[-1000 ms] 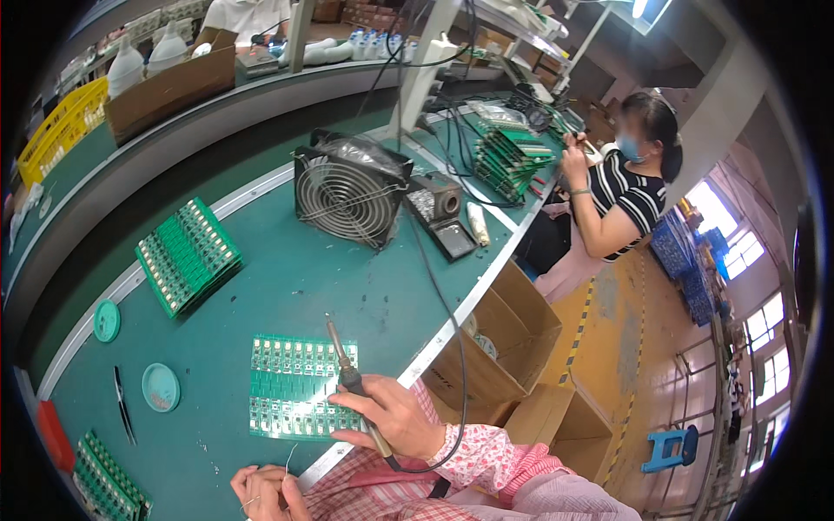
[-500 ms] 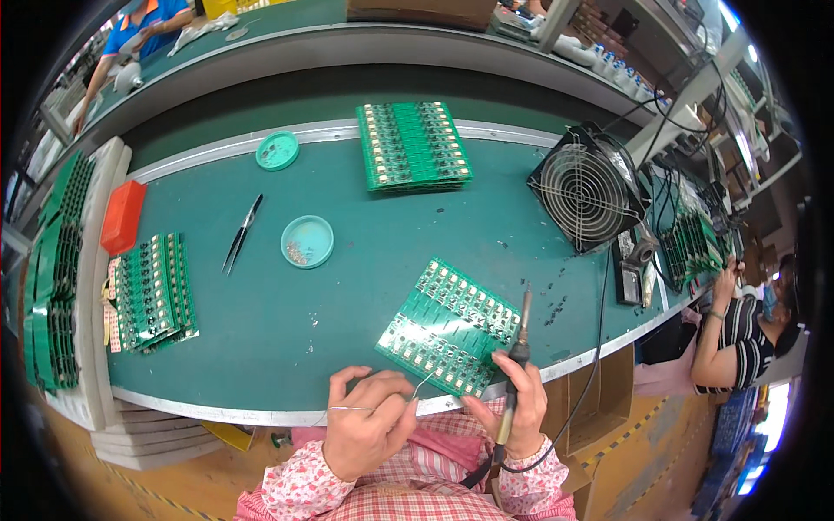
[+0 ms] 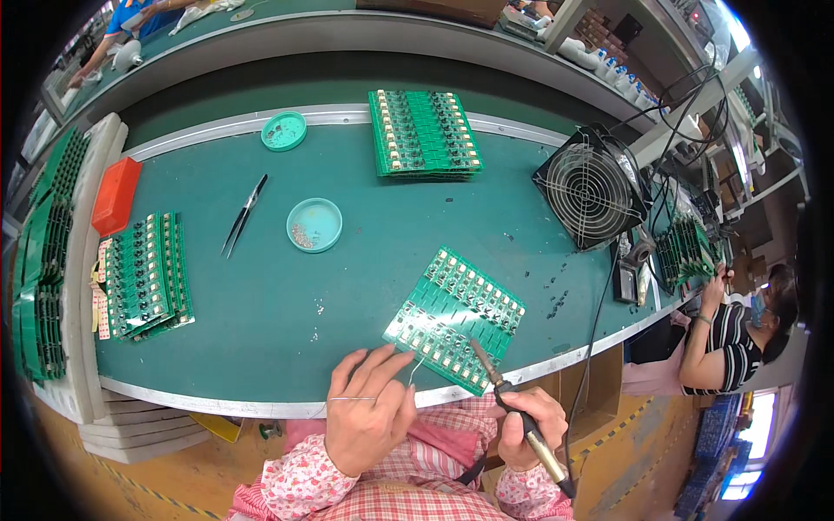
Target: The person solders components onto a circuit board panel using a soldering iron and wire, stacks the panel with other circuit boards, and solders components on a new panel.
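Note:
A green circuit board panel (image 3: 459, 317) with rows of white parts lies at an angle by the table's front edge. My right hand (image 3: 532, 425) is wrapped round the handle of a soldering iron (image 3: 512, 395). The iron points up and left, its tip over the panel's lower right part. Thin solder wire (image 3: 414, 372) is pinched in my left hand (image 3: 371, 412). One end bends up toward the panel's near edge, and another stretch crosses the fingers. Whether the wire or the iron tip touches the board, I cannot tell.
Stacked panels stand at the back (image 3: 426, 135) and left (image 3: 148, 278). Tweezers (image 3: 247, 215), a dish of small parts (image 3: 314, 226), another dish (image 3: 284, 131) and a red box (image 3: 116, 196) lie around. A black fan (image 3: 592, 187) stands right, near the iron's cord (image 3: 594, 321). Co-workers sit nearby.
The soldering iron has swung from upright beside the panel to a slant, its tip now over the board. My right hand has turned and dropped lower. My left hand keeps its pinch near the edge.

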The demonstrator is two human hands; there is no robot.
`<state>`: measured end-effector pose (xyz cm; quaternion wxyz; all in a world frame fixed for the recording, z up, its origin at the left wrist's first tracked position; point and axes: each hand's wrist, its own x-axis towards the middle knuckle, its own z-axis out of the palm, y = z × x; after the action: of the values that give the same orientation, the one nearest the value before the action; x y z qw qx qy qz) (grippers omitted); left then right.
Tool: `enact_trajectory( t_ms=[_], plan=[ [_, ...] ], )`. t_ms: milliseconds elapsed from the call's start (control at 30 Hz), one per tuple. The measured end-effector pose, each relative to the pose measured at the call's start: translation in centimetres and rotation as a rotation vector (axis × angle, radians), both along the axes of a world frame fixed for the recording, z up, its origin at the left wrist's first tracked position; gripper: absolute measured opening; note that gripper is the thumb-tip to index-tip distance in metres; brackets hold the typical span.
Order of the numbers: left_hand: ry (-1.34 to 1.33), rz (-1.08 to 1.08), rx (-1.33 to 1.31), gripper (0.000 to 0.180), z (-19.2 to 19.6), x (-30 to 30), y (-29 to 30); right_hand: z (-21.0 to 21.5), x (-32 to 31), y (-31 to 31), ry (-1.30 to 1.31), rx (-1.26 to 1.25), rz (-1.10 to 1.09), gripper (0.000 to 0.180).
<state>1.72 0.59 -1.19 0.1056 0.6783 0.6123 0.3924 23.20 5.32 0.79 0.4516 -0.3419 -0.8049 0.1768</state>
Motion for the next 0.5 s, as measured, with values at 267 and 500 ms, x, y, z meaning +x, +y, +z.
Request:
enact_trajectory(
  t_ms=[267, 500],
  plan=[
    [-0.023, -0.018, 0.004, 0.016, -0.30, 0.72, -0.18, -0.85, -0.44, -0.45, 0.172, -0.075, 0.002, 0.014],
    [0.001, 0.009, 0.015, 0.014, -0.61, 0.87, -0.15, -1.07, -1.11, -0.18, 0.076, -0.016, 0.084, 0.013]
  ],
)
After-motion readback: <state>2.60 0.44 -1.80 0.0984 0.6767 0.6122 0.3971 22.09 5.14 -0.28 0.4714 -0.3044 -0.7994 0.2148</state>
